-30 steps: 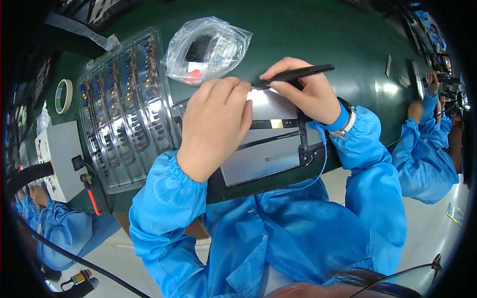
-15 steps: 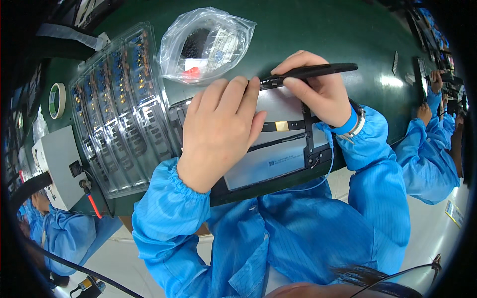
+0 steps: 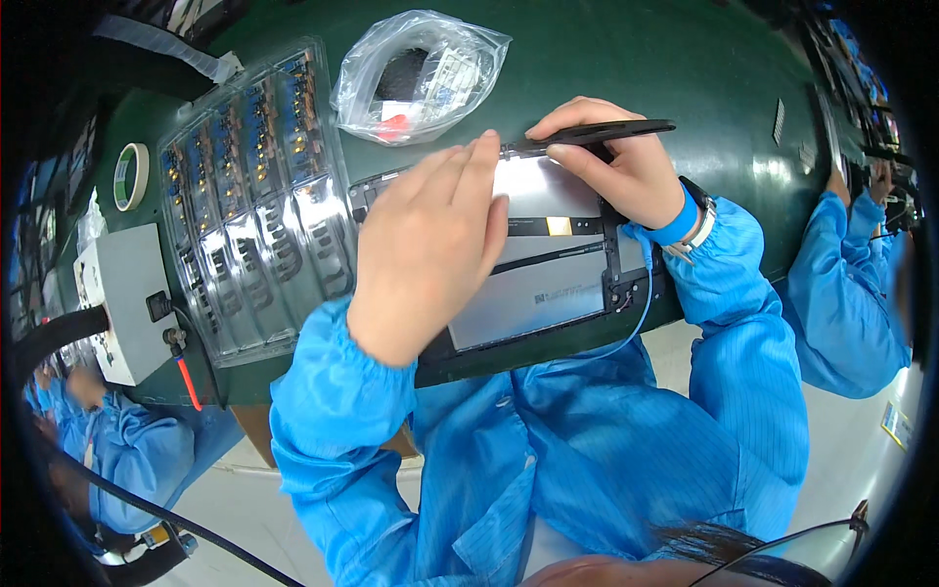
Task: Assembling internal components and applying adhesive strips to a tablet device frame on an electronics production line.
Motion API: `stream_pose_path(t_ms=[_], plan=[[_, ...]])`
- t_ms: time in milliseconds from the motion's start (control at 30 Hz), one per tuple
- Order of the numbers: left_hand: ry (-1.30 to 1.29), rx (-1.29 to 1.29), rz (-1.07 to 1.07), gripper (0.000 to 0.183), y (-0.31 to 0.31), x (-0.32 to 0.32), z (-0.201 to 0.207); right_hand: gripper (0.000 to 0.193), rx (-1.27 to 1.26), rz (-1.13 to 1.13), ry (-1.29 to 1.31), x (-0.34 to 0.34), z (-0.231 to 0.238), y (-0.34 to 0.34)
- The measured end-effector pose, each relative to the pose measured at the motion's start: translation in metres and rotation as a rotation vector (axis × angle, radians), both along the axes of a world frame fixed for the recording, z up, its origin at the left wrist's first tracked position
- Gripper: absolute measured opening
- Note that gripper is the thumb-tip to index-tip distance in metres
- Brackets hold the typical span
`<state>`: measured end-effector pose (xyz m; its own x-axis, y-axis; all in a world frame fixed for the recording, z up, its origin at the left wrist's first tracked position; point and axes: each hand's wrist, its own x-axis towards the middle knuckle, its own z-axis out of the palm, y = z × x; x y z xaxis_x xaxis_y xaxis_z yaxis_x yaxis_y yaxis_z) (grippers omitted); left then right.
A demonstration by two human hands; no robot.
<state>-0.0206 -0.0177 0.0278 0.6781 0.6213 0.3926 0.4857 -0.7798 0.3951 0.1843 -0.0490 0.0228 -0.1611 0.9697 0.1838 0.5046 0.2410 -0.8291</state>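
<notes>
The flat panel [image 3: 528, 308], with silver plates in a black frame, lies on the green table [image 3: 597, 49] directly before the person, its far edge under both hands. The left hand [image 3: 425, 249] is laid back-up across the panel's left part, fingers straight and close together, thumb slightly apart, fingertips at the far edge; whether the palm makes contact cannot be told. The right hand [image 3: 631, 176] pinches a slim black tool [image 3: 621, 131] between thumb and fingers, its narrow end at the far edge just beside the left fingertips. A blue band [image 3: 678, 224] circles the right wrist, and a light blue cord [image 3: 643, 311] runs from it over the panel's right end. A clear plastic tray [image 3: 245, 338] holding rows of small parts stands left of the panel; a clear bag [image 3: 358, 93] lies beyond the panel. Farther left are a tape roll [image 3: 143, 176] and a grey box [image 3: 137, 293].
</notes>
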Motion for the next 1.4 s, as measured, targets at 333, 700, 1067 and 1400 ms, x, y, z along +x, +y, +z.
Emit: stream_pose_path(t_ms=[333, 700, 1067, 1400], plan=[[-0.187, -0.188, 0.350, 0.028, -0.093, -0.098, 0.015, 0.016, -0.052, -0.046, 0.197, 0.000, -0.009, -0.001], [-0.033, -0.033, 0.571, 0.015, -0.044, -0.173, -0.006, 0.013, 0.346, 0.188, 0.003, 0.001, 0.053, -0.059], [-0.022, -0.057, 0.758, 0.013, 0.045, -0.196, 0.014, 0.015, 0.455, 0.105, -0.076, -0.025, 0.050, -0.085], [0.320, 0.112, 0.601, 0.015, 0.133, -0.201, -0.002, 0.012, 0.454, 0.028, -0.130, -0.022, 0.031, -0.047]])
